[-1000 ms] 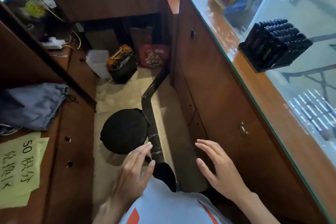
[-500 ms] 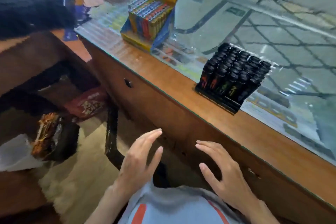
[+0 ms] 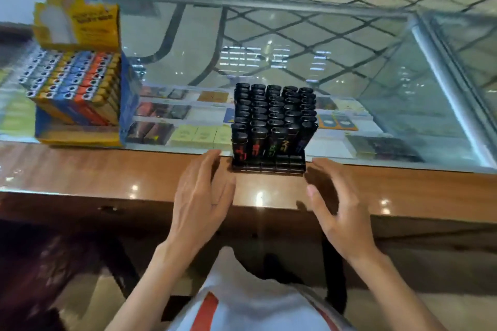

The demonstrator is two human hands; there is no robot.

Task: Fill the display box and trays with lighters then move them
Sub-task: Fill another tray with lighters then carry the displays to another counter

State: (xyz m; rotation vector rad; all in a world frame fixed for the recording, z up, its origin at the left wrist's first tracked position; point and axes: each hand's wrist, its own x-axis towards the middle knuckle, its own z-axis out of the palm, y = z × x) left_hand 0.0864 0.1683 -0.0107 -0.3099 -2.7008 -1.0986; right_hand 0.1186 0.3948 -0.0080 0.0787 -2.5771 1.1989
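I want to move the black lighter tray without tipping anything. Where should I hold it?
Probably the black tray by its low base, the left hand and right hand coming in from either side: the lighters stand upright above it, so squeezing them risks toppling.

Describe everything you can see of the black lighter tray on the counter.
The black tray looks like plastic, with a low ribbed front. It stands flat where the counter's wooden ledge meets the glass top. Black lighters stand upright in it, in five packed columns; the front row bears coloured marks. The left hand and right hand flank it, fingers open, close to its sides; neither plainly touches it.
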